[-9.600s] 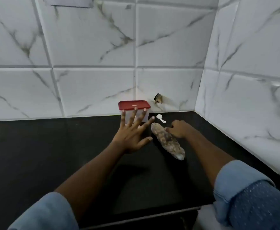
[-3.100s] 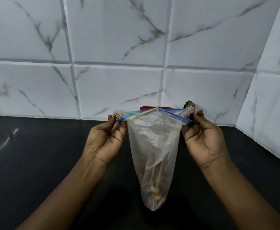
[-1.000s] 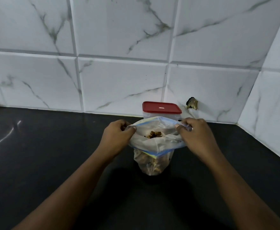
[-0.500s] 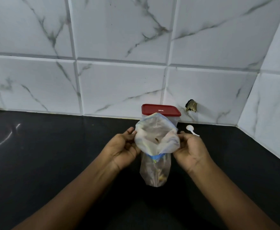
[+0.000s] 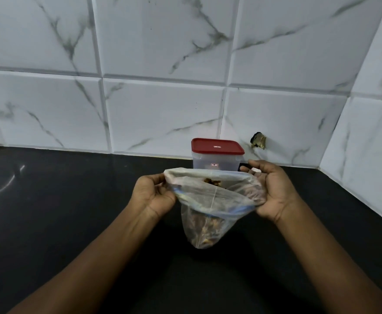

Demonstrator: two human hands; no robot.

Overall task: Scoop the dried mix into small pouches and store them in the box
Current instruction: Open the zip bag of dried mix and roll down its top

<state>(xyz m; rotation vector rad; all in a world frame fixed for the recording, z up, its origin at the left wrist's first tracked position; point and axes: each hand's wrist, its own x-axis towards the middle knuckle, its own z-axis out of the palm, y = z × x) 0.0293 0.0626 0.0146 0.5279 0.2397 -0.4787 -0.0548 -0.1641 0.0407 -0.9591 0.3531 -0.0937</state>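
A clear zip bag point(image 5: 208, 205) holding brown dried mix stands on the black counter, its mouth stretched wide and its top folded outward. My left hand point(image 5: 155, 196) grips the left side of the rim. My right hand point(image 5: 270, 191) grips the right side, fingers curled round the folded plastic. Brown pieces show through the open mouth and at the bottom of the bag. Behind the bag stands a clear box with a red lid point(image 5: 217, 155), lid on. A bit of the white spoon point(image 5: 255, 170) shows behind my right fingers.
The black counter point(image 5: 72, 211) runs left and toward me. White marble tiles form the back wall and the right wall, meeting in a corner at the right. A small broken hole point(image 5: 258, 140) marks the back wall near the box.
The bag's mouth has been pulled wider apart than half a second ago, my hands spreading left and right, with the rim folded down over the outside.
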